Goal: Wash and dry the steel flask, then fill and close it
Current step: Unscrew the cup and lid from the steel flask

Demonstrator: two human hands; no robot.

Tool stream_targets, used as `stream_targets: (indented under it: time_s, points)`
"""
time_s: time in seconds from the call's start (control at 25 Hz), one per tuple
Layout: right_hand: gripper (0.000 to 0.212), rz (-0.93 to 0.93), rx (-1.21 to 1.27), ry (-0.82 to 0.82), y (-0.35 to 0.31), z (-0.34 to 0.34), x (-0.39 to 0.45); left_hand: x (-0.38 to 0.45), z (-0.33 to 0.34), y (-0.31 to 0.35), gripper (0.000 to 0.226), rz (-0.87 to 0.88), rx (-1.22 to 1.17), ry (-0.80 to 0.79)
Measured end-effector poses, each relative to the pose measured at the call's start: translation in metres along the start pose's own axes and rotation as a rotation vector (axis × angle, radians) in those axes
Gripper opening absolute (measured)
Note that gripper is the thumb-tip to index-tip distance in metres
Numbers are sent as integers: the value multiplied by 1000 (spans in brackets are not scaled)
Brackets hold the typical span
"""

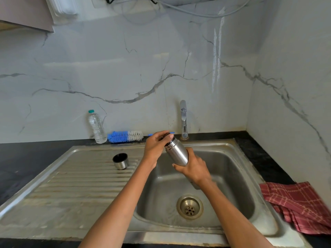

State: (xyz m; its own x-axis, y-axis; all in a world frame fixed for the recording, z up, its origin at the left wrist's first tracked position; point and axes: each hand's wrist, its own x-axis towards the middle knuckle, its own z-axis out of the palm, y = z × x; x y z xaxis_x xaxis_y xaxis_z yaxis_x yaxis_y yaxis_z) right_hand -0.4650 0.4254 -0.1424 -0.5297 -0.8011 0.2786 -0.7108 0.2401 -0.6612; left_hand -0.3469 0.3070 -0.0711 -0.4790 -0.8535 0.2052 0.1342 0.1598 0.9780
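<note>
The steel flask point(177, 154) is gripped around its body by the right hand point(194, 169) at frame centre, above the sink point(232, 176), while its dark stopper is pinched by the left hand point(155, 146). Opening for washing is judged underway; the stopper must be twisted off. The outer cap point(120, 161) lies on the drainboard; brush point(125, 136), water bottle point(96, 127), tap point(184, 119) and red cloth point(297, 204) are nearby, nothing obstructing.

A steel flask point(177, 152) was held tilted above the sink basin point(232, 176), gripped round its body by the right hand point(194, 168). Its dark stopper point(169, 136) was pinched by the left hand point(155, 146). The flask's cup lid point(120, 161) was stood mouth up on the ribbed drainboard point(80, 181). A bottle brush point(125, 136) and a plastic water bottle point(96, 127) were set against the marble wall, left of the tap point(183, 119). A red checked cloth point(300, 206) was laid on the counter, right of the basin.
</note>
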Motion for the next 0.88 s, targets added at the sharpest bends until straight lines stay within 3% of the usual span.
stream_targets:
  time_s: [0.08,0.16,0.32,0.52,0.72,0.88]
  points:
    - [76,-21,-21,4,1,-1,0,-3,9,2,32,4,87,128]
    - [77,-19,23,-30,4,-4,1,-3,11,2,34,-18,117,19]
    - [80,15,54,-62,8,-4,4,3,-5,-5,32,-1,-138,-211]
    - [80,-22,-24,-23,6,-2,2,-2,-2,0,28,31,111,-37]
    - [83,-6,-10,-46,9,-3,1,-1,-11,-2,34,122,102,-180]
    - [86,-30,-66,-28,7,-3,0,-4,-8,3,25,133,204,-26]
